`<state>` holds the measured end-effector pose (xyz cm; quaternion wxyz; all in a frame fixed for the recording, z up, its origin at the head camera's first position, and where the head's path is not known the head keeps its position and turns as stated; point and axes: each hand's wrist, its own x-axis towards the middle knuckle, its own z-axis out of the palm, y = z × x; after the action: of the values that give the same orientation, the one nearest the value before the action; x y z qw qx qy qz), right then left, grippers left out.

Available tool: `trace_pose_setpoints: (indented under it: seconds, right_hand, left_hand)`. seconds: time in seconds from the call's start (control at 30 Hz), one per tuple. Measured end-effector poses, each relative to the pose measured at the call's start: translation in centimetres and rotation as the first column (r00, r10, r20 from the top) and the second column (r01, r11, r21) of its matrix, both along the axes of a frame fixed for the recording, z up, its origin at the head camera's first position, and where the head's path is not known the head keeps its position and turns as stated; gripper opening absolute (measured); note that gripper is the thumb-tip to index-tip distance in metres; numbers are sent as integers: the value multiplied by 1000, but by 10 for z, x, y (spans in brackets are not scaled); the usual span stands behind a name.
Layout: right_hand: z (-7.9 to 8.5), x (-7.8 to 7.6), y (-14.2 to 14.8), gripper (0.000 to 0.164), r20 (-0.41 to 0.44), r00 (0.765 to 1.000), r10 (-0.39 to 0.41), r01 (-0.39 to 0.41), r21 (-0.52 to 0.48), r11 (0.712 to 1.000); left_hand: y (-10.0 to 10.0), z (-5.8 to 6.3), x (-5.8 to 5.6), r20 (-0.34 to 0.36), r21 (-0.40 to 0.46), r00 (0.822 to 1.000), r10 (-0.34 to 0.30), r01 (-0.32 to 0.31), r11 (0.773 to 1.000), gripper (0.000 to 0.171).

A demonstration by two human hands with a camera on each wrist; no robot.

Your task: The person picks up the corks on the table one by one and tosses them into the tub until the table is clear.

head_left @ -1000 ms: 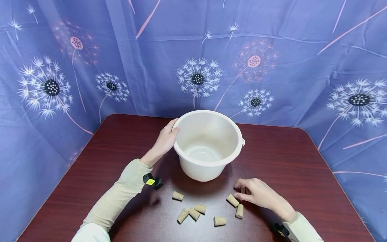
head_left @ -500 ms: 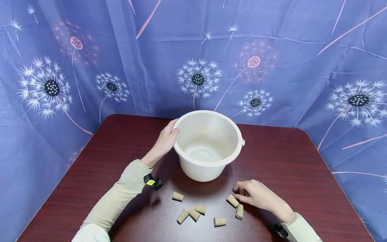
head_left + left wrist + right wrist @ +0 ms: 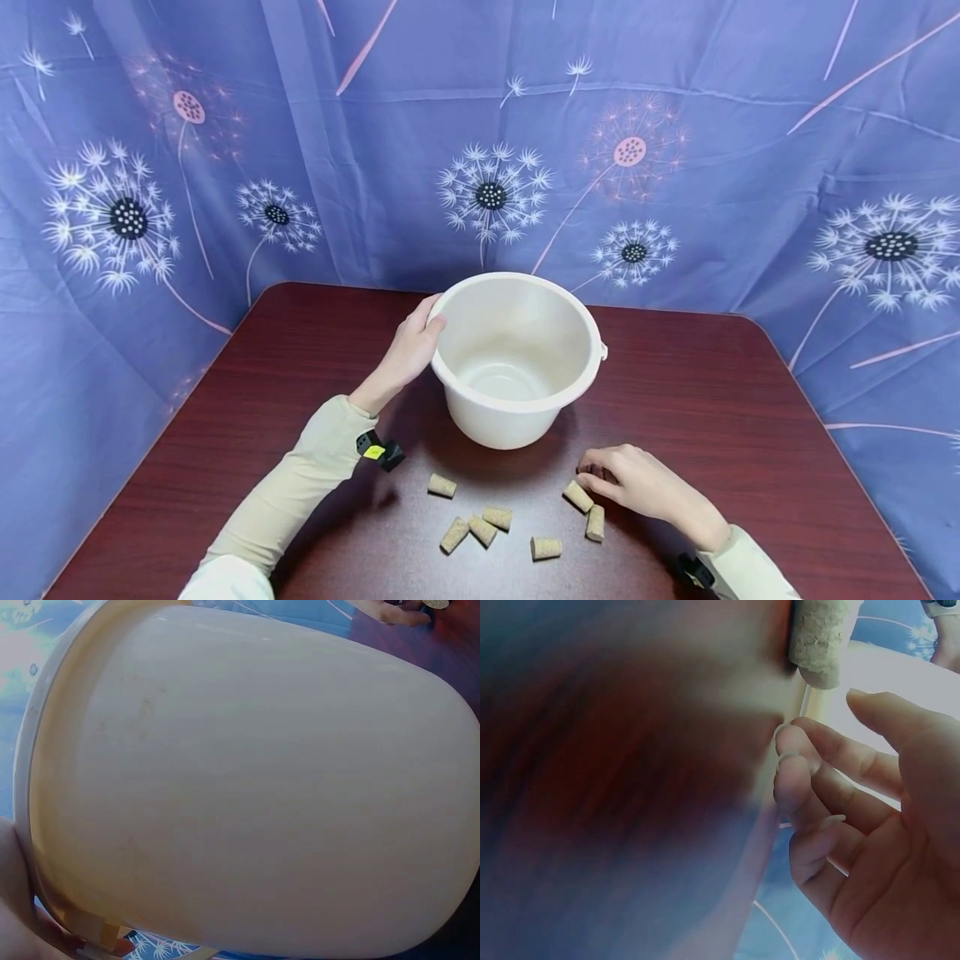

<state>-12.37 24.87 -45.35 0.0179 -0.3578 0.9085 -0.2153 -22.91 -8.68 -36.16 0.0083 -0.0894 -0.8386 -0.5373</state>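
Near the middle of the table (image 3: 690,383), white bucket (image 3: 502,427), mouth facing up, axis close to vertical. Clock taken from the head view, 12 at the far edge; small lug on the rim at about 3 o'clock.

Left hand (image 3: 405,346) grips the bucket rim between 9 and 10 o'clock, thumb over the edge. Its other fingers are mostly hidden by the wall, which fills most of the left wrist view.

Right hand (image 3: 641,483) lies at about 5 o'clock from the bucket, fingers loosely bent, grasping nothing. Fingertips partly hidden in the head view; in the right wrist view a narrow gap shows between thumb tip and a cork cut off by the top border. Table surface there is badly blurred.

Seven corks (image 3: 453,536) lie on their sides, on the 6 o'clock side of the bucket. Cork nearest the right thumb (image 3: 577,497): long axis about 10:30 to 4:30. Its neighbour (image 3: 595,524): roughly 12 to 6. Next one toward 8 o'clock (image 3: 546,548): 9 to 3. Both sleeves (image 3: 750,567) and the table's near edge run out of the picture.
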Motion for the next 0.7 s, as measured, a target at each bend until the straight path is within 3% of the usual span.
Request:
trace_pose_setpoints:
  seconds: [0.47,0.7]
  right_hand:
    - [3,4,-5,13,37,999,28,-28,-18,999]
    - [3,5,-8,14,7,999,52,-52,4,999]
  left_hand:
    - [0,2,0,-3,-3,1000,-1,1,1000,47]
    - [0,0,-1,0,0,1000,-10,10,1000,47]
